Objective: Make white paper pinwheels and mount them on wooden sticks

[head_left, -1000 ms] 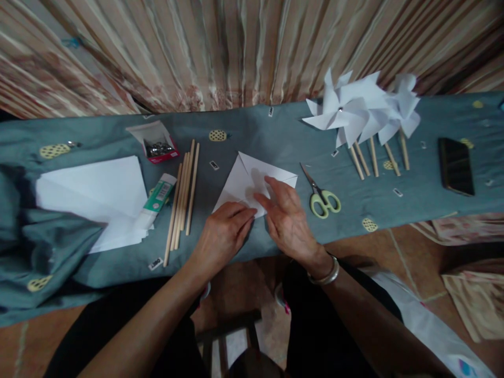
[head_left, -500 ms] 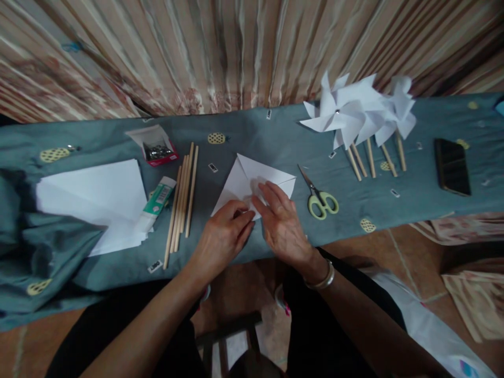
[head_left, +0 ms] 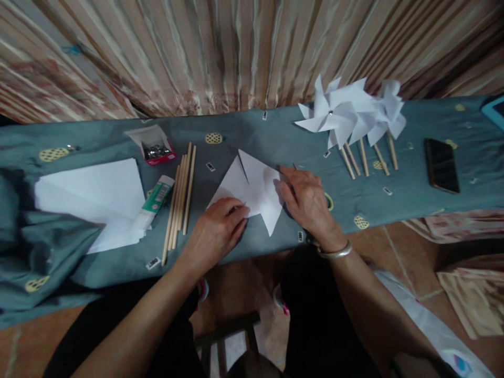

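Observation:
A square of white paper [head_left: 258, 191] lies on the cloth before me, cut with slits from its corners; one point juts toward my lap. Its lower left edge is pinched by my left hand [head_left: 220, 226], closed with the fingertips on the paper. At the right corner, my right hand [head_left: 309, 202] has thumb and forefinger on the paper, curled and closed on it. Partly beneath that hand are scissors [head_left: 329, 201], mostly hidden, with a bit of green handle showing. Left of the paper lie several wooden sticks [head_left: 181, 197].
A red box of metal pins [head_left: 157, 149], a green-and-white glue box [head_left: 157, 198] and a stack of white paper [head_left: 94, 194] are to the left. Several white paper pinwheels [head_left: 346, 113] on sticks lie back right, near a black phone [head_left: 441, 165]. A curtain [head_left: 220, 58] hangs behind.
My right hand has moved right from the paper's middle to its right corner, now covering most of the scissors. A paper point at the lower edge has swung out toward me. My left hand stays near the lower left edge.

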### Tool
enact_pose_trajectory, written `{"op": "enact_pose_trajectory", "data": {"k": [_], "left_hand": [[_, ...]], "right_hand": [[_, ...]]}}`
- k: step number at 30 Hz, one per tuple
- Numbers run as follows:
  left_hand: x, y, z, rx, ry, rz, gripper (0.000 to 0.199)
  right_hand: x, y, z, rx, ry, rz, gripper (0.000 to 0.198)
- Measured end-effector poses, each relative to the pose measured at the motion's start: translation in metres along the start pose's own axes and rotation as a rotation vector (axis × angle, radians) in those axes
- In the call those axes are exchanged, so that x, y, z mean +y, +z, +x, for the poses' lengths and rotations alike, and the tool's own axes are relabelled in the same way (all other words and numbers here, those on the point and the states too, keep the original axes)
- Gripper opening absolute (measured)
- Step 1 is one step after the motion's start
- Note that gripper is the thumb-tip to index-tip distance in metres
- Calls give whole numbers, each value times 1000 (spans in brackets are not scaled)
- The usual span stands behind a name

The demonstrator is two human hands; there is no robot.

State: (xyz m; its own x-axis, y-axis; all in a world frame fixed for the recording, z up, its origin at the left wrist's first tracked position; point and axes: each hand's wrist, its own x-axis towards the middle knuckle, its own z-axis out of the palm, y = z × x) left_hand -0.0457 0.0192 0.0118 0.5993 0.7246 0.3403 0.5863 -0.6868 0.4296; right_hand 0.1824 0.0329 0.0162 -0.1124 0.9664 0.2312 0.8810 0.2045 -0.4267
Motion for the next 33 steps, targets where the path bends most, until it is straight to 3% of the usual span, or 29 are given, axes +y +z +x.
{"op": "enact_pose_trajectory", "data": {"k": [5, 12, 18, 22, 25, 33], "left_hand": [[-12, -13, 1, 0, 10, 99, 21], [-24, -21, 1, 22, -44, 164, 27], [4, -17, -1, 111, 66, 145, 27], [20, -6, -5, -29, 120, 149, 25], [22, 0, -7, -65, 110, 159, 22], [22, 4, -9, -8, 133, 146, 14]], "right_hand": [[-1, -9, -9, 36, 50, 43, 36], [-16, -16, -23, -30, 101, 36, 30], [-23, -16, -29, -56, 156, 26, 32], [-28, -18, -31, -87, 208, 55, 31], [-30, -19, -34, -108, 238, 102, 29], [-25, -22, -36, -111, 209, 113, 26]]}}
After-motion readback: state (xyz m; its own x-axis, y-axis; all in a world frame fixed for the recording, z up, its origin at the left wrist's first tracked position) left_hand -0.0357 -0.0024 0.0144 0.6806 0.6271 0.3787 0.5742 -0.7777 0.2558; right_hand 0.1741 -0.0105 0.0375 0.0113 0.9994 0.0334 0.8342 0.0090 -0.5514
